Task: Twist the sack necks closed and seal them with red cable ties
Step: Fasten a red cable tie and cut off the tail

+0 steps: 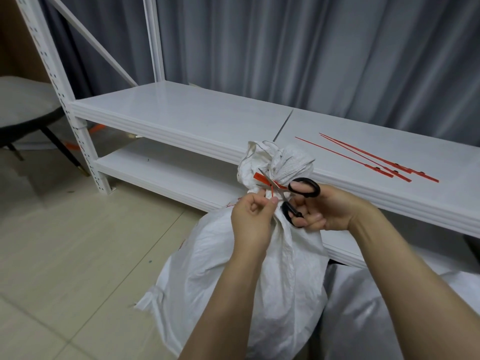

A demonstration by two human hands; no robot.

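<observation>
This looks like a storeroom or packing room. A big white metal rack (181, 118) with holes in its posts stands on a pale tiled floor (78, 242). Full white sacks (207, 268) sit beside it. Grey curtains (285, 48) hang behind, and a chair (26, 100) stands at the left.

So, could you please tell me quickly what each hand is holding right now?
Left hand: pinches the tail of the red cable tie on the sack.
Right hand: grips the black scissors, blades at the tie.
</observation>
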